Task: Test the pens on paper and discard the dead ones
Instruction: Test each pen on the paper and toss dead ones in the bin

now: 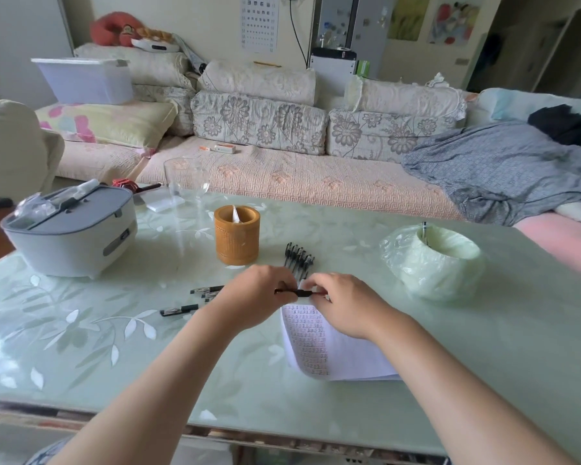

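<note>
Both hands meet over the far edge of the paper [336, 354]. The left hand [259, 297] curls round one end of a black pen [294, 292], and the right hand [342, 303] pinches the other end, so the pen lies level between them. Just beyond is a row of pens [298, 258], with the wooden pot [237, 234] to its left. A few loose pens [178, 310] lie left of the left wrist. The lined bin [446, 263] stands well to the right, near the table's [114, 370] right edge, with bare tabletop between it and the paper. A grey box [67, 236] sits at the far left.

Daylit room: floral-cushioned sofa [259, 122] behind glass table [148, 347], pale walls.
</note>
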